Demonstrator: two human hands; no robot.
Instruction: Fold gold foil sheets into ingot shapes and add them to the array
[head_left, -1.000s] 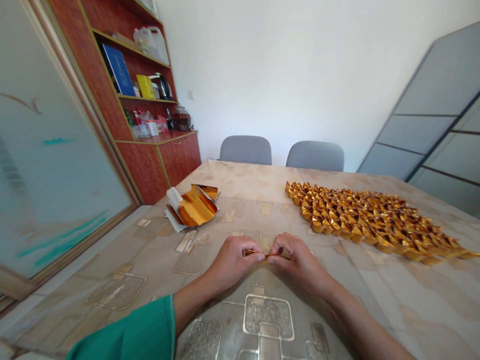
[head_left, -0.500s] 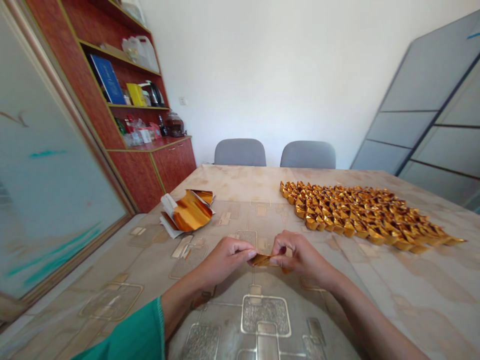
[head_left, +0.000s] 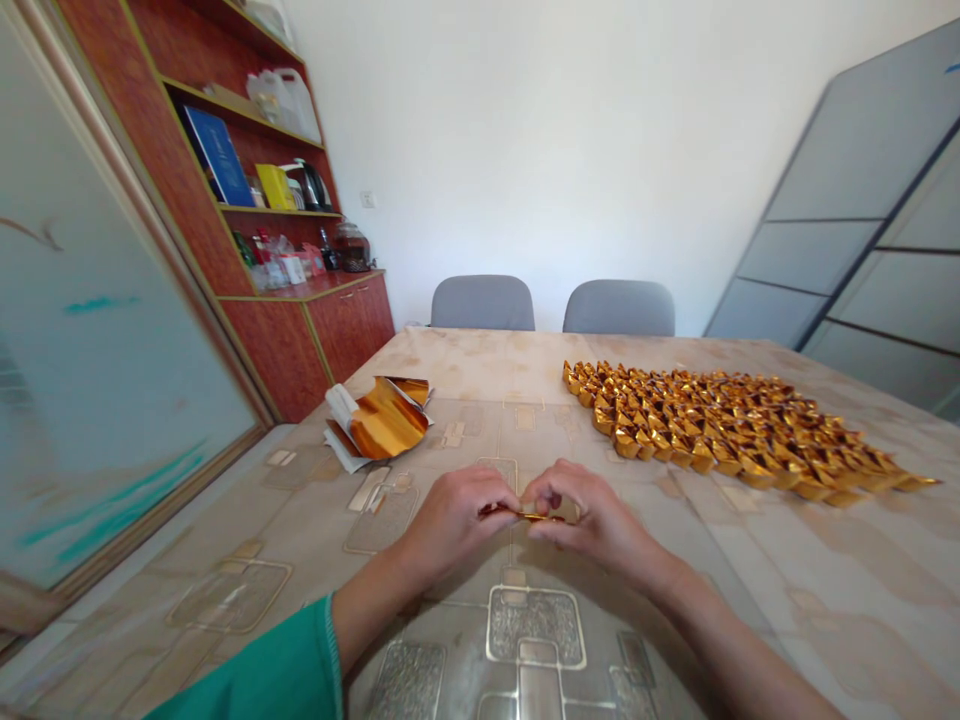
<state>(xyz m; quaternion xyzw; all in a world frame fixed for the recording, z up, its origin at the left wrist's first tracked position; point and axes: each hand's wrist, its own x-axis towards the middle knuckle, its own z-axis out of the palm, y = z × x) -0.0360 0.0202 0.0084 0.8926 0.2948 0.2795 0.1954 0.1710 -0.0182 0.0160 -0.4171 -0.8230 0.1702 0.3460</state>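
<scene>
My left hand (head_left: 457, 515) and my right hand (head_left: 589, 515) meet over the near middle of the table (head_left: 825, 600), fingers pinched together on a small piece of gold foil paper (head_left: 525, 513) held between them. The paper is thin and mostly hidden by my fingers. A stack of gold foil sheets (head_left: 381, 420) in an opened white wrapper lies to the left, beyond my left hand. Several folded gold paper ingots (head_left: 735, 430) lie in tight rows on the right half of the table, beyond my right hand.
Two grey chairs (head_left: 484, 302) stand at the table's far edge. A red-brown cabinet with shelves (head_left: 300, 330) holding bottles, a kettle and a blue book lines the left wall. A frosted glass panel (head_left: 97, 380) is at the left, grey panels (head_left: 877, 250) lean at the right.
My hands have closed nearer together and the gold piece is now pressed flatter between my fingertips. The view shifted slightly.
</scene>
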